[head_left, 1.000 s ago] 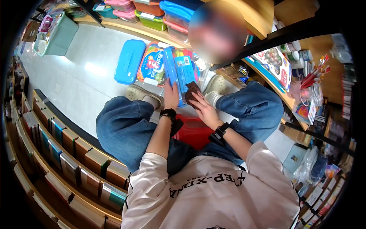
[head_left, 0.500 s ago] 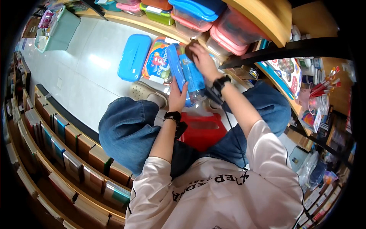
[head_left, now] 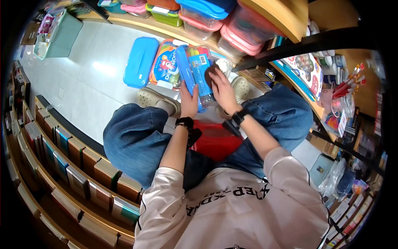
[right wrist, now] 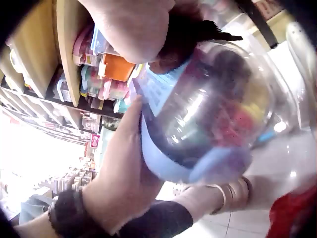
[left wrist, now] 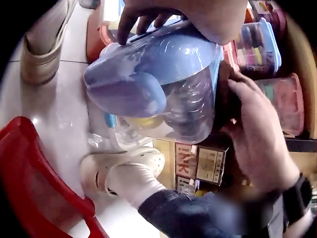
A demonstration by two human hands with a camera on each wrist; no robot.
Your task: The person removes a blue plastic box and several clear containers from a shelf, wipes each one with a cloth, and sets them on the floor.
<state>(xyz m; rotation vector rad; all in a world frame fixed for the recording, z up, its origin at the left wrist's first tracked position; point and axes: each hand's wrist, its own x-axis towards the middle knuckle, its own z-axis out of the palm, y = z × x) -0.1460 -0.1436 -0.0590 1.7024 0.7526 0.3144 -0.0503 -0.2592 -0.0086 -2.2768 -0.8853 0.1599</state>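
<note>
A clear plastic storage box with a blue lid and a blue label stands tilted on its side between the person's feet. Colourful contents show through its wall. The left hand grips it along the lid side; in the right wrist view the thumb of that left hand lies by the lid's edge. With the right hand, the person holds a dark brown cloth against the box's label side. In the left wrist view the cloth is bunched under the right fingers.
A blue-lidded box and a colourfully printed box are on the floor just left. A red stool stands between the knees. Shelves with stacked boxes rise ahead, a bookshelf at left, a green bin farther off.
The right hand with the cloth went from the box's near end up to its far end, then came back to the label side. The left hand keeps its hold.
</note>
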